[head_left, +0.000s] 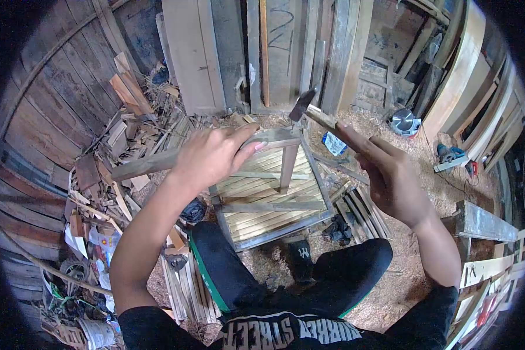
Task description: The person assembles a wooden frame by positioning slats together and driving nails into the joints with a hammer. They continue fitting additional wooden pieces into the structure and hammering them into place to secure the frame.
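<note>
Upper centre of the frame, left hand's thumb and fingers pinch the wooden bar; right hand curls its fingers round the hammer, by the bar's end. Best strike square, pinching fingertips clear!

Partly covered, partly cropped.
Can't see the end of the hammer inside the right hand or the wooden bar under the left hand; can't read the tiny print on the packet or follow the shirt past the bottom edge.
</note>
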Demonstrator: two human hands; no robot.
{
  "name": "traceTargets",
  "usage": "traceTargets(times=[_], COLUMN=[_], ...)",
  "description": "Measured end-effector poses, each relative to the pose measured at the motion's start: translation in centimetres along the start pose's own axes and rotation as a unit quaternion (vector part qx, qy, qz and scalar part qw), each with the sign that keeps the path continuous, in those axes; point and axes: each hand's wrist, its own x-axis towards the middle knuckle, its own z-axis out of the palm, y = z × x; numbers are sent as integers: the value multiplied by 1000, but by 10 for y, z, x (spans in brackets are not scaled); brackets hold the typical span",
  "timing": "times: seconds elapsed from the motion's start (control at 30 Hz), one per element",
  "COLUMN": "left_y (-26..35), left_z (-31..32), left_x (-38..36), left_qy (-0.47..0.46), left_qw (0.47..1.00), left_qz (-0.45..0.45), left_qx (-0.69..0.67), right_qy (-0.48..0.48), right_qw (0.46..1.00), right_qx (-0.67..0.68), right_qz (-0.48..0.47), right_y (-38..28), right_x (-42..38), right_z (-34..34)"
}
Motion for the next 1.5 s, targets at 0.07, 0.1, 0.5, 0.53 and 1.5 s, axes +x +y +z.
traceTargets(times=[0.07, 0.1, 0.5, 0.53, 1.5], left_y=[5, 6, 1, 1, 5], left_z=[-7, -7, -3, -3, -2], left_x=[3, 3, -1, 0, 1], left_qy=[-59, -59, -44, -42, -52], left_qw=[997, 998, 998, 999, 998], left_qz=[-35, -34, -39, -28, -21], left_qx=[-18, -17, -13, -10, -22], right_qy=[-30, -59, 98, 106, 91], right_qw=[999, 998, 994, 994, 991], right_qx=[-12, -23, 50, 27, 98], right_qz=[14, 27, -23, -24, -25], right_y=[1, 2, 4, 4, 16], right_x=[3, 4, 13, 11, 17], right_z=[-3, -4, -2, 0, -14])
